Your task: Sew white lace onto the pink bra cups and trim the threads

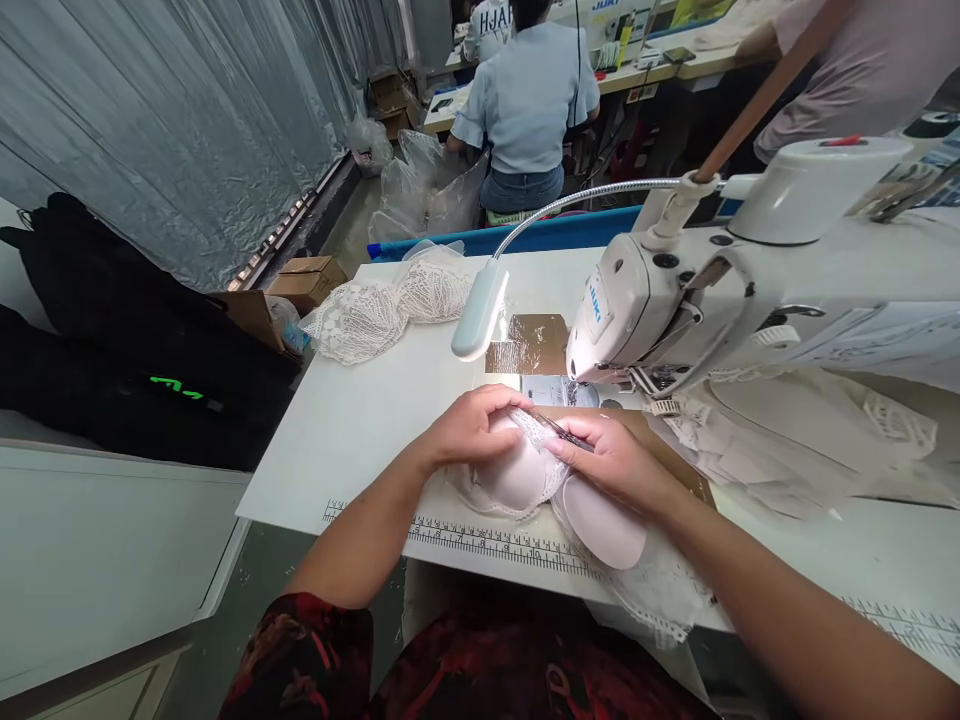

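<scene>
A pale pink lace-edged bra (517,478) lies at the front of the white sewing table, its second cup and lace trailing over the edge. My left hand (478,428) is closed on the lace edge of the left cup, thumb on top. In my right hand (606,450) is a slim dark metal tool, which looks like thread snips (561,432), its tip pointing at the lace held by the left hand. The fingers of my right hand also rest by the middle of the bra. Just beyond both hands is the sewing machine's needle area (581,390).
The white sewing machine (622,300) stands to the right, with a lamp (480,310) on a bent neck. A finished-looking lace bra (390,305) lies at the back left. Lace pieces (810,430) are piled right of the machine. A person (529,110) sits beyond the table.
</scene>
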A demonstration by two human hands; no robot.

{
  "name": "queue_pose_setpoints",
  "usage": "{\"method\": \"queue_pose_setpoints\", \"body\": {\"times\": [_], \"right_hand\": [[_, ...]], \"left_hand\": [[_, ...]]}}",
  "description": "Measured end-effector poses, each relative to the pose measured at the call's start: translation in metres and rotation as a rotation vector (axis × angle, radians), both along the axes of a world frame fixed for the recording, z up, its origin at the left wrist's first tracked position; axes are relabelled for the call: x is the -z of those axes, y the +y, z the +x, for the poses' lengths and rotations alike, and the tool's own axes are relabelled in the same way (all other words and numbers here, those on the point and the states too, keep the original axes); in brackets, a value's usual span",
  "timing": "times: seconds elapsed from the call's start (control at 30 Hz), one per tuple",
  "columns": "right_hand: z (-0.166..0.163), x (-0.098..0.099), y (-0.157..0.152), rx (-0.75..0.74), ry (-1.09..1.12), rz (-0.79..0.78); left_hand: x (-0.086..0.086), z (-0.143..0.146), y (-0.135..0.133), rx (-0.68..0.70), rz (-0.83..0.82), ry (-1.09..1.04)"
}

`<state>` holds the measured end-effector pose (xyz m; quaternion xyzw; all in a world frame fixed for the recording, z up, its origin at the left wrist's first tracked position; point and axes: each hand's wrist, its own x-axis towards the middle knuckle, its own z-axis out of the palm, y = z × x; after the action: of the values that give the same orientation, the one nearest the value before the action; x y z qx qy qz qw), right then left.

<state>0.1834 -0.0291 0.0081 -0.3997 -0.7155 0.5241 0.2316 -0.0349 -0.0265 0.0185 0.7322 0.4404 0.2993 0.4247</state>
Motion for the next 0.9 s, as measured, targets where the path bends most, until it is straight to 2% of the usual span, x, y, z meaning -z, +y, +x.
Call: {"method": "queue_pose_setpoints", "body": {"times": [0.1,0.3,0.4,0.57,0.77,0.9], "right_hand": [[0.001,0.000,0.001,-0.011,0.046,-0.026],[0.002,-0.001,0.000,0.029,0.120,-0.022],[0.009,0.003,0.002,0.044,0.100,-0.011],[0.017,0.001,0.007,0.051,0.006,0.112],[0.011,-0.008,0.004,-0.011,-0.080,0.104],[0.008,-0.012,0.002,0.000,-0.087,0.132]], "left_hand": [[0.001,0.007,-0.001,0.049,0.020,0.015],[0.008,0.012,-0.001,0.076,-0.310,-0.106],[0.006,0.011,-0.001,0.085,-0.407,-0.167],[0.004,0.012,-0.001,0.098,-0.454,-0.225],[0.012,0.013,0.000,0.081,-0.509,-0.211],[0.012,0.013,0.000,0.083,-0.533,-0.216]]}}
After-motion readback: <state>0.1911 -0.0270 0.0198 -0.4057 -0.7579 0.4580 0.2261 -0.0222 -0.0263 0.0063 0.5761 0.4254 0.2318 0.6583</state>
